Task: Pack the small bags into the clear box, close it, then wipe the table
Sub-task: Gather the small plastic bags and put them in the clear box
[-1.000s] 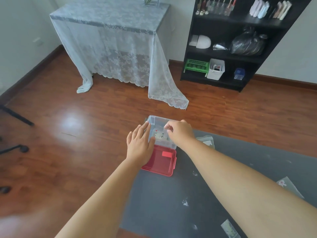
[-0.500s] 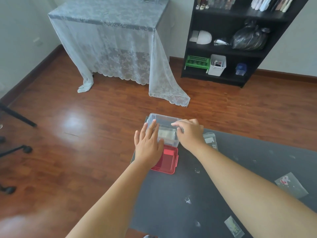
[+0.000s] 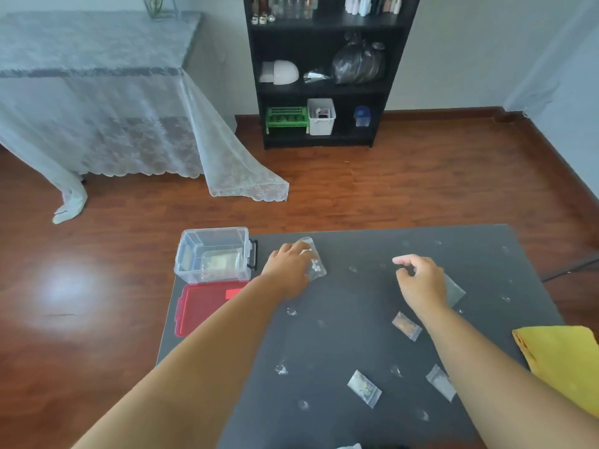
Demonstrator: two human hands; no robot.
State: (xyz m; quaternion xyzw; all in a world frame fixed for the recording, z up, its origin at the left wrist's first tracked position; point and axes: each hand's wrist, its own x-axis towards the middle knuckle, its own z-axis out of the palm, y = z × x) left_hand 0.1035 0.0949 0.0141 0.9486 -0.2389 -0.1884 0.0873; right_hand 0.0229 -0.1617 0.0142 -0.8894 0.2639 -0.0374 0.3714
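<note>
The fingers (image 3: pixel 301 254) of the left hand (image 3: pixel 287 270) lie flat and together on a small clear bag (image 3: pixel 316 267) at about eleven o'clock on the dark table (image 3: pixel 340 335), pressing it down and not yet pinching it; whether the thumb is under an edge cannot be told. The right hand (image 3: pixel 421 281), toward one o'clock, hovers with its fingers curled and slightly apart, holding nothing, directly above another bag (image 3: pixel 455 291) that peeks out at its three o'clock side. To do this pickup well, I would slide the covered bag toward the table's edge or curl a fingertip under a corner, since thin film clings to a flat surface, then lift it level so the contents do not bunch. The clear box (image 3: pixel 214 254) stands open at ten o'clock on the table's corner, with at least one bag (image 3: pixel 220 264) lying inside; whether more lie beneath is unclear. Its red lid (image 3: pixel 201 309) lies flat just at the box's six o'clock side, touching or nearly so. Three more bags wait loose at five o'clock: one (image 3: pixel 406 325) near the right wrist, two (image 3: pixel 364 388) (image 3: pixel 440 382) nearer the body. A yellow cloth (image 3: pixel 564 361) sits at four o'clock for the wiping.
</note>
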